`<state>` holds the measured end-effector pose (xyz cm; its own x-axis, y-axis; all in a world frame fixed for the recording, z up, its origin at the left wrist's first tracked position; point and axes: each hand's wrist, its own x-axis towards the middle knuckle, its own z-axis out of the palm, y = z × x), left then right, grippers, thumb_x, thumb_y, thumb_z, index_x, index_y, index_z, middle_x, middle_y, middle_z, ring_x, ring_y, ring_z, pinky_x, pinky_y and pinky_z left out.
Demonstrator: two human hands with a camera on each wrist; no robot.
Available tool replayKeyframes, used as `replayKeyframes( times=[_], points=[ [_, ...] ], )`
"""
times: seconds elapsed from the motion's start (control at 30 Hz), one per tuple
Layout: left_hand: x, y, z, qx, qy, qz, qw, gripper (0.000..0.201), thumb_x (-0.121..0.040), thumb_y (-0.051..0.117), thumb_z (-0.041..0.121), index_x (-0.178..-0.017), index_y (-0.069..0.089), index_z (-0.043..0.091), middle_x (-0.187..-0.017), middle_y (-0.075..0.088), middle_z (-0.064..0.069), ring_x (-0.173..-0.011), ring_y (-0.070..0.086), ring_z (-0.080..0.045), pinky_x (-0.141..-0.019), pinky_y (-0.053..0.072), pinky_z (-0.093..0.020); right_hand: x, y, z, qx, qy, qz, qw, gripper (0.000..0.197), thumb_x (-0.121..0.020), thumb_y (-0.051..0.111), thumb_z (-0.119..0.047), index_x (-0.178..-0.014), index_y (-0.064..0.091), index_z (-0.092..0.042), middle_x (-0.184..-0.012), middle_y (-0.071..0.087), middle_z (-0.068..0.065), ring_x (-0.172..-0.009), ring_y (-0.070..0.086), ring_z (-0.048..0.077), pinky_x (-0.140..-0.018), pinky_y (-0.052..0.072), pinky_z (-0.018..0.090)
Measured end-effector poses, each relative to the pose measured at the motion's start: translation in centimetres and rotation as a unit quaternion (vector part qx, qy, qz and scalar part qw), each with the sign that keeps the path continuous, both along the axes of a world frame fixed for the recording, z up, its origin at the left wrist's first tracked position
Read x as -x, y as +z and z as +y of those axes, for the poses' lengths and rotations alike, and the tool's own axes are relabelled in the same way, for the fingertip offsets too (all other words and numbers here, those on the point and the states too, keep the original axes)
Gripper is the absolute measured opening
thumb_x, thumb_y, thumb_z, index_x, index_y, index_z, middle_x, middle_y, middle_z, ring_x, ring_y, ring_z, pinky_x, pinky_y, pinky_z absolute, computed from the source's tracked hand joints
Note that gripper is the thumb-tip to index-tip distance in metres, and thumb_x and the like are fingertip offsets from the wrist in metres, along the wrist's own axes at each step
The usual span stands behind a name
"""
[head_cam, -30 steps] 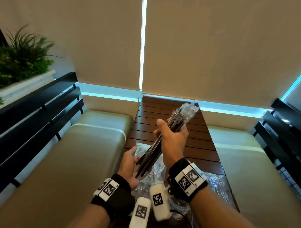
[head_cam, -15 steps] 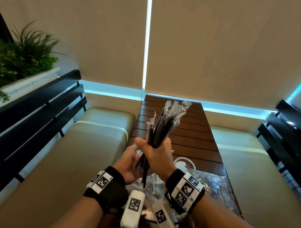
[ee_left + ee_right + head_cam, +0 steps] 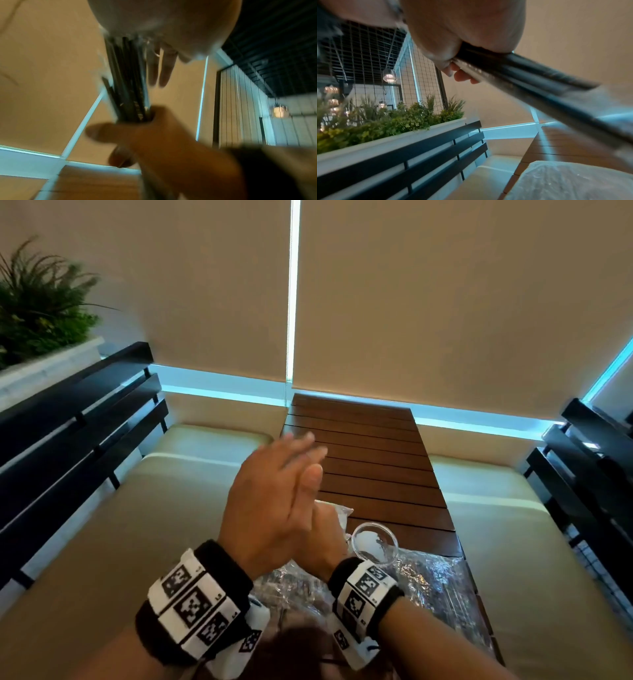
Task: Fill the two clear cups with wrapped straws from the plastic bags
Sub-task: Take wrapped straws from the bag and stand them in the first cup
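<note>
From the head, the left hand point(image 3: 270, 501) is raised over the near end of the table point(image 3: 370, 453), fingers straight, close together and pointing away from the person. It covers most of the right hand point(image 3: 323, 542), which sits just behind it, so neither that hand's fingers nor the straws can be seen here. An empty clear cup point(image 3: 375, 544) stands upright on the table just right of the right wrist. Crumpled bags point(image 3: 431, 580) lie beside it at the near edge and under both wrists. A bench point(image 3: 137, 525) runs along each side of the table, and a plant point(image 3: 37, 316) stands far left. From the left wrist, blurred, a bundle of dark straws point(image 3: 128, 83) in clear wrappers stands nearly upright in the air. The right hand point(image 3: 154, 136) is wrapped round its lower part, thumb across the front. The left hand point(image 3: 163, 20) lies flat over the top ends, its fingers point(image 3: 165, 67) stretched out and slightly apart beyond the bundle. From the right wrist, the right hand point(image 3: 462, 27) is clamped on the straws point(image 3: 530, 75), fingers point(image 3: 462, 75) curled under them. The bundle slants down to the right, above the table point(image 3: 565, 146) and a bag point(image 3: 565, 180); the plant point(image 3: 385, 121) fills the left.
</note>
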<state>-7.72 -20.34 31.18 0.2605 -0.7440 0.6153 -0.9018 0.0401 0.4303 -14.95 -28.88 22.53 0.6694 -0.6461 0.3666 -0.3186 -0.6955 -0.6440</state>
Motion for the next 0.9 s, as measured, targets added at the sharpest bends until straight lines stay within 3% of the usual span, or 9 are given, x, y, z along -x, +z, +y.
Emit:
replayKeyframes(
  times=[0.1, 0.2, 0.27, 0.33, 0.4, 0.53, 0.63, 0.77, 0.9],
  points=[
    [-0.1, -2.5, 0.1, -0.085, 0.024, -0.103, 0.991, 0.041, -0.096, 0.036, 0.042, -0.106, 0.072, 0.026, -0.122, 0.067, 0.008, -0.125, 0.052, -0.01, -0.118, 0.021, -0.043, 0.2, -0.1, 0.4, 0.06, 0.021, -0.021, 0.998, 0.019, -0.087, 0.054, -0.02, -0.076, 0.066, -0.01, -0.07, 0.068, 0.007, -0.06, 0.062, 0.024, -0.052, 0.049, 0.033],
    [-1.3, -2.5, 1.4, 0.018, 0.063, -0.066, 0.996, 0.042, -0.093, 0.04, 0.044, -0.12, 0.065, 0.024, -0.137, 0.056, 0.006, -0.135, 0.043, -0.014, -0.116, 0.018, -0.053, 0.8, -0.8, -0.7, 0.076, 0.004, -0.046, 0.996, 0.008, -0.084, 0.062, -0.027, -0.079, 0.058, -0.021, -0.07, 0.065, -0.004, -0.059, 0.058, 0.018, -0.053, 0.046, 0.03],
    [-1.8, -1.7, 1.7, 0.032, 0.052, 0.041, 0.997, 0.048, -0.094, 0.035, 0.049, -0.129, 0.059, 0.026, -0.139, 0.053, 0.008, -0.132, 0.044, -0.008, -0.114, 0.029, -0.042, 0.9, -1.2, -1.4, 0.085, 0.004, -0.053, 0.995, 0.013, -0.082, 0.067, -0.03, -0.082, 0.056, -0.023, -0.071, 0.065, -0.007, -0.06, 0.057, 0.015, -0.055, 0.048, 0.031],
    [-1.6, -2.0, 0.9, 0.0, -0.008, 0.133, 0.991, 0.049, -0.096, 0.031, 0.05, -0.126, 0.061, 0.026, -0.126, 0.062, 0.009, -0.115, 0.055, -0.002, -0.1, 0.046, -0.029, 0.6, -0.7, -1.1, 0.094, 0.03, -0.058, 0.993, 0.012, -0.083, 0.062, -0.032, -0.085, 0.062, -0.02, -0.072, 0.066, -0.005, -0.06, 0.058, 0.015, -0.055, 0.05, 0.031],
    [-1.2, -2.7, 0.0, -0.024, -0.019, 0.117, 0.993, 0.046, -0.098, 0.032, 0.045, -0.114, 0.069, 0.023, -0.109, 0.07, 0.008, -0.098, 0.062, -0.001, -0.088, 0.053, -0.03, 0.1, -0.4, -0.7, 0.089, 0.046, -0.074, 0.992, 0.024, -0.083, 0.052, -0.033, -0.079, 0.065, -0.015, -0.068, 0.066, -0.001, -0.056, 0.057, 0.017, -0.052, 0.047, 0.028],
    [-1.0, -3.3, -0.9, -0.022, -0.018, 0.093, 0.995, 0.041, -0.098, 0.037, 0.037, -0.107, 0.073, 0.02, -0.102, 0.072, 0.006, -0.092, 0.063, -0.001, -0.086, 0.051, -0.024, 0.0, -0.5, -0.6, 0.062, 0.061, -0.083, 0.993, 0.028, -0.082, 0.047, -0.032, -0.078, 0.067, -0.013, -0.068, 0.067, 0.002, -0.056, 0.058, 0.015, -0.052, 0.038, 0.017],
    [-1.0, -3.1, -1.5, -0.018, -0.024, 0.102, 0.994, 0.043, -0.098, 0.035, 0.041, -0.115, 0.07, 0.022, -0.111, 0.071, 0.007, -0.1, 0.061, 0.001, -0.09, 0.051, -0.024, 0.2, -0.4, -1.0, 0.029, 0.066, -0.062, 0.995, 0.024, -0.084, 0.047, -0.027, -0.077, 0.065, -0.012, -0.068, 0.066, -0.002, -0.057, 0.056, 0.013, -0.051, 0.036, 0.014],
    [-0.6, -3.7, -1.8, 0.005, -0.071, 0.173, 0.982, 0.059, -0.095, 0.025, 0.057, -0.148, 0.03, 0.031, -0.141, 0.038, 0.016, -0.127, 0.039, 0.01, -0.099, 0.036, -0.009, 1.7, 1.2, -3.3, -0.028, 0.037, -0.131, 0.99, 0.008, -0.089, 0.068, -0.019, -0.088, 0.064, -0.011, -0.072, 0.063, -0.013, -0.06, 0.054, 0.008, -0.056, 0.039, 0.013],
    [-0.5, -7.3, -1.1, -0.088, -0.032, 0.181, 0.979, 0.047, -0.09, 0.033, 0.06, -0.124, 0.05, 0.033, -0.116, 0.048, 0.017, -0.104, 0.052, 0.007, -0.086, 0.05, -0.024, 5.9, 1.8, -8.6, -0.1, -0.101, -0.227, 0.963, 0.018, -0.086, 0.07, -0.042, -0.081, 0.057, -0.031, -0.066, 0.059, -0.019, -0.057, 0.048, 0.0, -0.058, 0.042, 0.017]
  ],
)
